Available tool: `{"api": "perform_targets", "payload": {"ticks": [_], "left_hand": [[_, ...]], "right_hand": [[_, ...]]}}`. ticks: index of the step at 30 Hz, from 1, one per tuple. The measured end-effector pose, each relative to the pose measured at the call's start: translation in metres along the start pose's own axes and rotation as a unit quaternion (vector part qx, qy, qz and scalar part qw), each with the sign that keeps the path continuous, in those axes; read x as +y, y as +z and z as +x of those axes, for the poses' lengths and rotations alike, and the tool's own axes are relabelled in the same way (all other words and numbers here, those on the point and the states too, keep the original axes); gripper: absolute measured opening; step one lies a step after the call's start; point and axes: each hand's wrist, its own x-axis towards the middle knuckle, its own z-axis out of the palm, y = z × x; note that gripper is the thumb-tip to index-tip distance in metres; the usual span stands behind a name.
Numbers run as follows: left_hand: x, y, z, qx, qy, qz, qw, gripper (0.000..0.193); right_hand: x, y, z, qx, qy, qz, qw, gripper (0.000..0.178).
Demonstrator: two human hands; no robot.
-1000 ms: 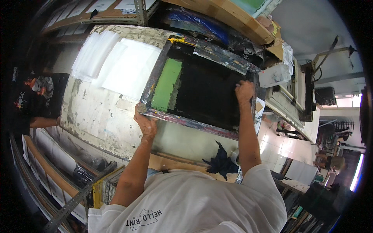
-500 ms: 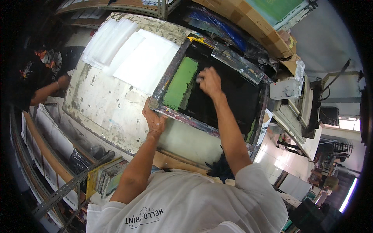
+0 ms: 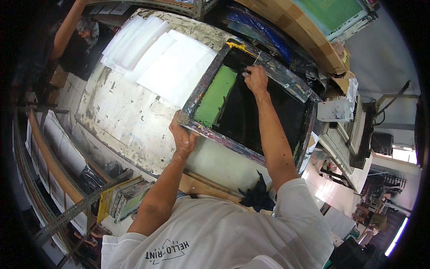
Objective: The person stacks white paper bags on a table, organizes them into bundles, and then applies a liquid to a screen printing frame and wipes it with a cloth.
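A screen-printing frame point(image 3: 239, 148) with worn, ink-stained edges lies tilted across the right part of a pale table. Green point(image 3: 217, 96) shows on the left strip of its mesh, and black covers the rest. My left hand point(image 3: 184, 138) grips the frame's near left corner, thumb along its side. Over the black part, towards the far side, my right hand point(image 3: 256, 80) is closed, its fingertips pinched together by the green strip's far end. A small greyish bit shows at those fingertips, too small to name. Along the far side rests a flat, ink-smeared strip point(image 3: 286, 80), perhaps a squeegee.
White sheets point(image 3: 172, 67) lie left of the frame on the paint-flecked table point(image 3: 105, 114). Cardboard point(image 3: 309, 38) and blue plastic point(image 3: 262, 33) crowd the far side. A white container point(image 3: 333, 110) stands at right. A metal rack point(image 3: 85, 204) is at lower left; another person's arm point(image 3: 67, 31) shows at far left.
My right hand has moved away from me over the black area, towards the frame's far side. My left hand keeps its grip on the corner. The other person's arm is now raised.
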Motion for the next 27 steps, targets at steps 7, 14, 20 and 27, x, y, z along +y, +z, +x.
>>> {"api": "perform_targets", "payload": {"ticks": [7,14,20,27], "left_hand": [[0.014,-0.006,0.003,0.021,-0.028,-0.018,0.999,0.117],[0.024,-0.006,0.008,0.03,-0.024,-0.051,0.998,0.115],[0.004,-0.002,0.002,0.021,-0.009,-0.016,1.0,0.113],[0.007,0.001,-0.002,0.037,0.011,-0.005,0.999,0.115]], "right_hand": [[-0.079,-0.037,-0.09,-0.16,-0.108,0.127,0.973,0.01],[-0.013,-0.145,-0.202,-0.282,0.056,0.025,0.958,0.024],[0.065,-0.203,-0.252,-0.235,0.226,-0.05,0.944,0.026],[-0.031,-0.113,-0.194,-0.11,0.065,0.055,0.99,0.023]]}}
